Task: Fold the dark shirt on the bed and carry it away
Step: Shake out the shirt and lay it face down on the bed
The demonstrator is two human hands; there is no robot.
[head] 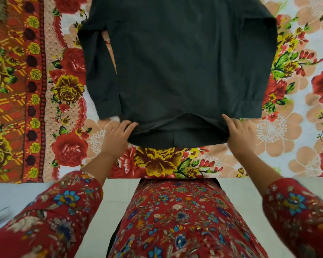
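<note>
The dark shirt [177, 66] lies spread flat on the flowered bed sheet [67, 86], its hem toward me. One sleeve runs down the left side, the other is folded in along the right side. My left hand [117, 135] grips the hem's left corner. My right hand [239, 135] grips the hem's right corner. Between them the hem is lifted slightly off the sheet and bunched, showing a second layer of cloth beneath.
The bed's near edge [157, 176] runs across the view just in front of my body. A pale tiled floor [119, 202] shows below it. A red patterned border [17, 90] covers the bed's left part.
</note>
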